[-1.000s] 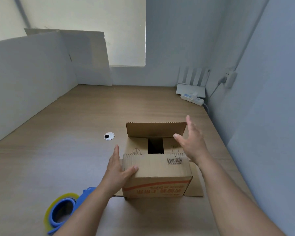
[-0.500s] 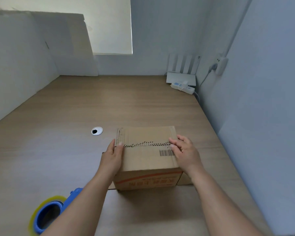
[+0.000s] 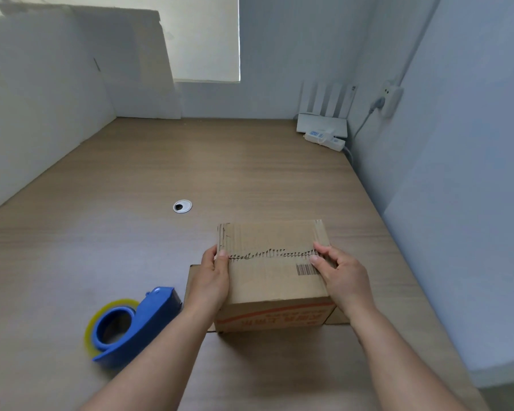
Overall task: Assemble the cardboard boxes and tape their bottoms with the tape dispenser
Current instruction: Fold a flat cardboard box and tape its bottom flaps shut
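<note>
1. Head view, progress: the cardboard box (image 3: 275,280) stands squared up on the tabletop (image 3: 190,161), lower centre of the frame. Its two upper flaps are folded flat and meet along a ragged seam (image 3: 272,254). No tape shows on the seam, so folding appears done and taping remains.
2. Head view, hands: the left hand (image 3: 212,277) grips the left end of the seam, thumb on top and fingers down the side. The right hand (image 3: 341,277) grips the right end, fingers curled onto the flaps.
3. Head view, tool: the tape dispenser (image 3: 131,324) lies untouched at lower left, near the box.
4. Head view, materials:
   - Box: brown corrugated board, with a toothed flute edge at the seam and a printed barcode (image 3: 306,269).
   - Dispenser: blue plastic with a yellowish tape roll.
   - Tabletop: matte wood grain.
</note>
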Available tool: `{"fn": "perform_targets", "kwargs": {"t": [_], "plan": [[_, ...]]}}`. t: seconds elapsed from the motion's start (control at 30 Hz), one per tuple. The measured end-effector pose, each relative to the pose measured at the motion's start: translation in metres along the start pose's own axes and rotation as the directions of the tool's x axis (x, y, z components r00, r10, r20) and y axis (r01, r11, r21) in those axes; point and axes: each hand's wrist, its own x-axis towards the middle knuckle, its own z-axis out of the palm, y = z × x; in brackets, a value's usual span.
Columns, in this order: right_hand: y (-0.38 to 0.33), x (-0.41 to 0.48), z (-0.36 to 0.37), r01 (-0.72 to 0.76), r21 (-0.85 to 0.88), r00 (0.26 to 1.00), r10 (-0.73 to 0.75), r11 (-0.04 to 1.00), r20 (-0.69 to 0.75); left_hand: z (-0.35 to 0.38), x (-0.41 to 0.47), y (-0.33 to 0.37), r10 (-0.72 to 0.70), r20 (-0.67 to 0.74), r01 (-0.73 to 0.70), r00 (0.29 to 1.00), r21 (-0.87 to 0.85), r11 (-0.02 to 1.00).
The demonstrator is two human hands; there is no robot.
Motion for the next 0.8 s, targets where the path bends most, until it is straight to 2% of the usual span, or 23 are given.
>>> {"fn": "perform_targets", "kwargs": {"t": [0.1, 0.17, 0.23, 0.33, 0.4, 0.63, 0.7, 0.8], "plan": [[-0.001, -0.010, 0.001, 0.003, 0.023, 1.000, -0.003, 1.000, 0.000, -0.013, -0.012, -0.007, 0.035, 0.005, -0.035, 0.999, 0.024, 0.999], [-0.003, -0.010, 0.001, -0.002, 0.026, 1.000, 0.002, 1.000, 0.005, -0.027, -0.019, -0.020, 0.099, -0.090, -0.090, 0.991, 0.094, 0.991], [-0.004, -0.009, 0.001, -0.005, 0.019, 1.000, 0.005, 1.000, 0.010, -0.045, -0.023, -0.038, 0.149, -0.200, -0.092, 0.968, 0.268, 0.959], [-0.005, -0.010, 0.000, -0.007, 0.010, 1.000, 0.006, 1.000, 0.014, -0.069, -0.022, -0.066, 0.085, -0.241, 0.062, 0.967, 0.545, 0.836], [-0.007, -0.011, 0.000, -0.004, -0.004, 1.000, 0.004, 1.000, 0.011, -0.076, -0.018, -0.080, 0.015, -0.226, 0.136, 0.974, 0.636, 0.760], [-0.007, -0.011, 0.000, 0.000, -0.003, 1.000, 0.001, 1.000, 0.022, -0.086, -0.003, -0.097, -0.067, -0.318, 0.265, 0.946, 0.637, 0.724], [-0.005, -0.010, 0.000, -0.008, 0.008, 1.000, 0.008, 1.000, 0.018, -0.086, -0.004, -0.108, -0.101, -0.336, 0.313, 0.936, 0.673, 0.670], [-0.003, -0.009, 0.002, -0.013, 0.014, 1.000, 0.013, 1.000, 0.011, -0.090, -0.003, -0.117, -0.128, -0.290, 0.307, 0.948, 0.740, 0.599]]}}
